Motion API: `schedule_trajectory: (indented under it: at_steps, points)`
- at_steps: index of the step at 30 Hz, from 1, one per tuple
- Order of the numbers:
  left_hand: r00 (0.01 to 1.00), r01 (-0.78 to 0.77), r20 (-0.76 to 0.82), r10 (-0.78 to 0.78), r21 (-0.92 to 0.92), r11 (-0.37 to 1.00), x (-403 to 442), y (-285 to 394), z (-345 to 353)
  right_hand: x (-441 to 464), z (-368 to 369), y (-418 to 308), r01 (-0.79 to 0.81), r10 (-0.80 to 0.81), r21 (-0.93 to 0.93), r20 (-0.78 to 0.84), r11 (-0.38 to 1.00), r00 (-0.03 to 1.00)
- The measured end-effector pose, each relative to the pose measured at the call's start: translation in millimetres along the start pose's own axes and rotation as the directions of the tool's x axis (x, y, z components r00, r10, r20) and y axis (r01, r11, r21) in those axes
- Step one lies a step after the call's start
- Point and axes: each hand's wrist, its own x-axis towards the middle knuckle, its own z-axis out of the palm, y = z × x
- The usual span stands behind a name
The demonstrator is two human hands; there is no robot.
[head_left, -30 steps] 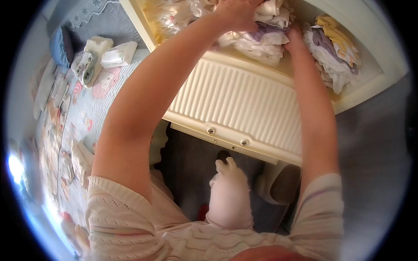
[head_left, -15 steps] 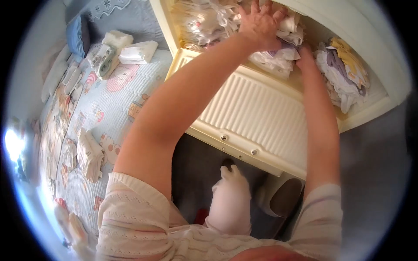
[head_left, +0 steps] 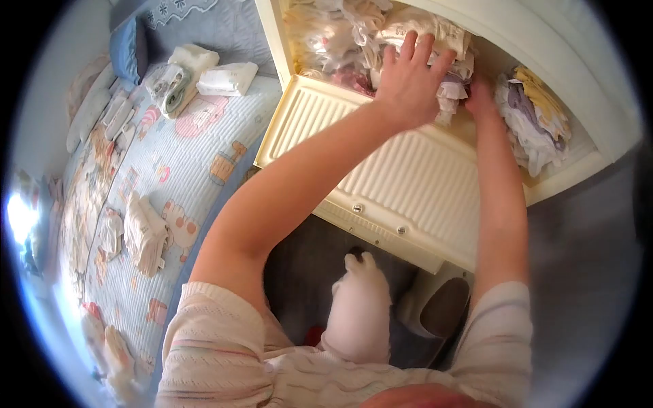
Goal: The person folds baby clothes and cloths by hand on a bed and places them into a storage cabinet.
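The left hand (head_left: 413, 81) is palm down, fingers extended and spread, over the near side of the middle clothes pile (head_left: 425, 30); it shows no grip, and contact beneath the palm is hidden. The right hand (head_left: 481, 98) reaches in at the right side of this pile; its fingers are partly hidden, so its opening and any hold cannot be determined.

The middle clothes pile is mostly white and sits inside a cream compartment (head_left: 568, 173). To its left is a white heap (head_left: 333, 34) with a reddish cloth (head_left: 354, 80) at its near edge. Right of the right hand, a separate pile (head_left: 532, 122) combines white, purple and yellow fabric.

A ribbed panel (head_left: 394, 177) extends from the compartment toward the person, beneath both forearms. Two round fittings (head_left: 358, 208) are set near its lower edge.

At far left, a patterned quilt (head_left: 197, 160) supports a white packet (head_left: 227, 79) and folded clothes (head_left: 145, 234). A blue pillow (head_left: 128, 53) is located behind.
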Motion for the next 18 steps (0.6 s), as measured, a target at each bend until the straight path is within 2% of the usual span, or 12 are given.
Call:
schedule_trajectory:
  at_steps: [3,4,5,7,13,15,18]
  points:
    - [0.998,-0.066,-0.021,0.063,-0.188,0.98,-65.8,7.4,-38.5,3.3,-0.9,-12.6,-0.207,0.198,-0.021,-0.212,0.978,0.957]
    - [0.999,-0.034,0.016,0.038,-0.231,0.972,-90.7,6.9,-49.3,-15.2,14.6,-23.0,-0.241,0.214,-0.063,-0.284,0.968,0.935]
    - [0.998,0.0,0.054,0.015,-0.272,0.962,-116.1,6.1,-58.5,-8.2,10.7,-14.4,-0.213,0.177,-0.109,-0.271,0.971,0.946]
    - [0.978,0.146,0.181,-0.1,-0.261,0.954,-163.2,9.4,-79.5,16.2,0.9,12.5,-0.154,0.105,-0.195,-0.241,0.969,0.965]
    - [0.902,0.363,0.32,-0.289,-0.202,0.909,-267.9,15.3,-108.2,-28.1,31.7,-16.8,-0.144,0.117,-0.144,-0.182,0.979,0.976]
    - [0.879,0.4,0.352,-0.321,-0.176,0.9,-293.0,16.0,-114.3,-26.1,23.0,-21.9,-0.24,0.145,-0.304,-0.303,0.922,0.942]
    - [0.857,0.444,0.36,-0.368,-0.157,0.882,-316.8,16.0,-125.5,-33.2,8.0,-29.9,-0.274,0.097,-0.418,-0.396,0.866,0.913]
